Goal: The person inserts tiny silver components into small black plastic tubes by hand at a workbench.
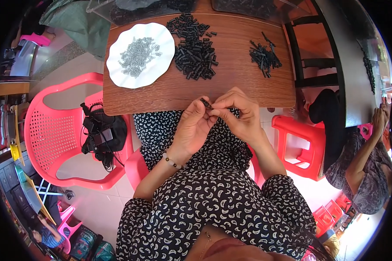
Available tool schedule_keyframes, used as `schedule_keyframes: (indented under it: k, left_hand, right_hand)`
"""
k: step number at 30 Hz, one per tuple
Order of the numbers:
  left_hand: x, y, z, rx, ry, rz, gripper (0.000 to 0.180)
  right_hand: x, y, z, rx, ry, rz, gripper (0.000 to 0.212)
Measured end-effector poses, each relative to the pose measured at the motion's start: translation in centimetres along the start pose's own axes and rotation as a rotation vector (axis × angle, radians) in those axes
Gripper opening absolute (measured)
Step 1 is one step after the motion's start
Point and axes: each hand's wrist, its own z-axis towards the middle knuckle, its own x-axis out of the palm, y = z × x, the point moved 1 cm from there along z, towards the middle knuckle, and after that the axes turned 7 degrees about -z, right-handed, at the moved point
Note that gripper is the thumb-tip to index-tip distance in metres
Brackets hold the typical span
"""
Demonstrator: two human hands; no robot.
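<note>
"Head view, nearest first: what are the hands doing?"

"Working together: the left hand (191,130) is pinching a small black piece (205,103) at the near edge of the tabletop (239,82), the right hand (240,112) is pinching at its end. Whether a second part is there, I cannot tell."

"And how is one doing this well?"

"By keeping the left grip steady, I think, and the right one light. Beyond, black tubes (196,61) are lying piled beside a white plate (113,65)."
</note>
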Motion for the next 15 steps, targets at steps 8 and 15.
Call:
schedule_keyframes:
  k: [8, 15]
  left_hand:
    - [0.4, 0.2, -0.6, 0.127, 0.002, 0.082, 0.022]
    - [0.3, 0.4, -0.7, 0.128, 0.034, 0.104, 0.022]
  right_hand:
    - [0.6, 0.6, -0.6, -0.043, -0.053, -0.053, 0.015]
    - [0.9, 0.6, -1.3, -0.019, -0.086, -0.02, 0.015]
